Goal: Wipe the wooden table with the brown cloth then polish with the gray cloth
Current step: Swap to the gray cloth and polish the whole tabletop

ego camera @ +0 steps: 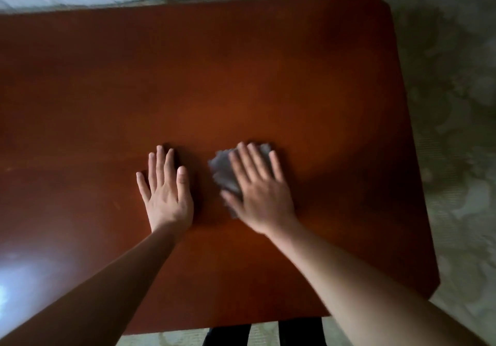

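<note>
Flat right hand (261, 192) presses a crumpled gray cloth (224, 174) on the reddish wooden worktop (241, 77). The left hand (166, 192) lies flat, empty. Polishing seems underway.

Gray cloth (224, 174) mostly hidden beneath the blurred right hand (261, 200); wooden table (241, 77) cut off at the left edge.

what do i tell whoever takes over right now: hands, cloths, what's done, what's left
Left hand: flat on the wooden table, fingers straight, holding nothing.
Right hand: flat, fingers straight, pressing the gray cloth onto the table near the middle front; blurred.
Brown cloth: not in view.
Done: probably the brown wipe, since the gray cloth is in use, but the view cannot confirm it.
Left: polish the rest of the top.
</note>
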The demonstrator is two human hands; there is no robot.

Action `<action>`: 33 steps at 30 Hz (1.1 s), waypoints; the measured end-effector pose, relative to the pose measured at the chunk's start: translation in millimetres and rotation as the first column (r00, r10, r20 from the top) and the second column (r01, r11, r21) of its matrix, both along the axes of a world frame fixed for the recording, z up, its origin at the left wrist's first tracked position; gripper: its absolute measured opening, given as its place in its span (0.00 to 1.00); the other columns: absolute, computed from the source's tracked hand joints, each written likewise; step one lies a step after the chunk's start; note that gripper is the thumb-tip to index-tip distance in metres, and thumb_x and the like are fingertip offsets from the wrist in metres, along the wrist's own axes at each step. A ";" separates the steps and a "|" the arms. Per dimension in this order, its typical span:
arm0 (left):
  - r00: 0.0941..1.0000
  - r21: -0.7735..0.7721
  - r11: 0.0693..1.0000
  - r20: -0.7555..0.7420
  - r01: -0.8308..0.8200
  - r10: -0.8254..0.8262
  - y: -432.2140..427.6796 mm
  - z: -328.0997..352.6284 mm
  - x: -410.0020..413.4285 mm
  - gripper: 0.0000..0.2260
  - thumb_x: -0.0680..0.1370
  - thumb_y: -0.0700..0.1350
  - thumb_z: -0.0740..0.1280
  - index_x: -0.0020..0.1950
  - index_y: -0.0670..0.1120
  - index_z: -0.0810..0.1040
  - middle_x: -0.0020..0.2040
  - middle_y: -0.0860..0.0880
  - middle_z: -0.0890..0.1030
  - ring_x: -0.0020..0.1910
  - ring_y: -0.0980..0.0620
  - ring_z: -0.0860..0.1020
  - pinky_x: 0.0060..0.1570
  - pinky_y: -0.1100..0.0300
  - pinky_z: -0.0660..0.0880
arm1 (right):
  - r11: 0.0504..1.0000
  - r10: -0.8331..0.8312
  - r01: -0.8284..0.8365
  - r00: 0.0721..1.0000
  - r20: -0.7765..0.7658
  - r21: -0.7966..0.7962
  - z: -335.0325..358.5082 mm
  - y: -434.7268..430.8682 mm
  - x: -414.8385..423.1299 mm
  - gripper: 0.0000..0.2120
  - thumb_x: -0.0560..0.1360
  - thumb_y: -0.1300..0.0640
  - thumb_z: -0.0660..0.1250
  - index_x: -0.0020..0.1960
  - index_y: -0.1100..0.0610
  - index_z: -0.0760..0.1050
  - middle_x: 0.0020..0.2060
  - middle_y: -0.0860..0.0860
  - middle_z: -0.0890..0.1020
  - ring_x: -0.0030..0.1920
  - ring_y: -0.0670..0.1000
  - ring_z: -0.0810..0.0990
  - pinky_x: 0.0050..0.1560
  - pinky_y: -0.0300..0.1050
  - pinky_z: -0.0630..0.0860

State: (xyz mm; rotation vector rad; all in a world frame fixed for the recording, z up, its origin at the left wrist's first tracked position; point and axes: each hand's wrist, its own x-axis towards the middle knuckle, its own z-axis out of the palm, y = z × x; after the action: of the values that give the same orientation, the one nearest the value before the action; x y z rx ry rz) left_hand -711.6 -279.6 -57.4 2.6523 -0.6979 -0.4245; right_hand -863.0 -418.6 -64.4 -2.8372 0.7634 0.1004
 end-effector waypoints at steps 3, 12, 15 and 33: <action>0.992 0.130 0.984 0.058 -0.121 0.115 -22.5 -2.1 -4.7 0.31 0.83 0.63 0.38 0.84 0.54 0.51 0.85 0.52 0.44 0.83 0.53 0.39 0.79 0.41 0.36 | 0.970 -0.223 0.219 0.975 -0.021 -0.104 -2.2 -88.0 -36.3 0.36 0.84 0.35 0.50 0.84 0.56 0.58 0.83 0.56 0.59 0.84 0.56 0.55 0.81 0.66 0.50; 0.964 0.232 0.945 0.190 -0.230 0.188 -94.4 -13.4 11.6 0.34 0.83 0.66 0.39 0.85 0.50 0.48 0.85 0.44 0.45 0.83 0.45 0.41 0.77 0.32 0.40 | 0.897 -0.440 0.427 0.885 -0.150 -0.116 7.0 -180.3 -158.7 0.37 0.85 0.36 0.38 0.85 0.59 0.48 0.84 0.59 0.50 0.85 0.57 0.47 0.81 0.68 0.46; 0.965 0.230 0.946 0.183 -0.228 0.188 -93.2 -12.4 10.6 0.33 0.83 0.65 0.40 0.85 0.50 0.49 0.85 0.44 0.45 0.83 0.45 0.41 0.77 0.32 0.41 | 0.887 -0.461 0.450 0.877 -0.135 -0.105 10.2 -158.6 -134.8 0.38 0.85 0.37 0.39 0.84 0.62 0.51 0.84 0.63 0.51 0.84 0.61 0.50 0.80 0.70 0.49; 0.988 0.121 0.991 0.136 0.049 -0.065 -149.4 -5.5 61.8 0.26 0.86 0.60 0.46 0.83 0.53 0.56 0.85 0.47 0.49 0.84 0.49 0.43 0.78 0.35 0.38 | 0.980 -0.178 0.177 0.984 -0.004 -0.087 1.5 -140.2 -9.3 0.31 0.86 0.43 0.50 0.85 0.55 0.55 0.84 0.58 0.55 0.84 0.58 0.52 0.82 0.62 0.48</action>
State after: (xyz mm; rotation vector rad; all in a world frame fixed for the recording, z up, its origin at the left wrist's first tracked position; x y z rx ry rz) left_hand -649.8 -429.0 -62.8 2.7998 -0.8169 -0.3052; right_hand -872.3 -558.9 -62.9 -2.8348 1.0439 0.0591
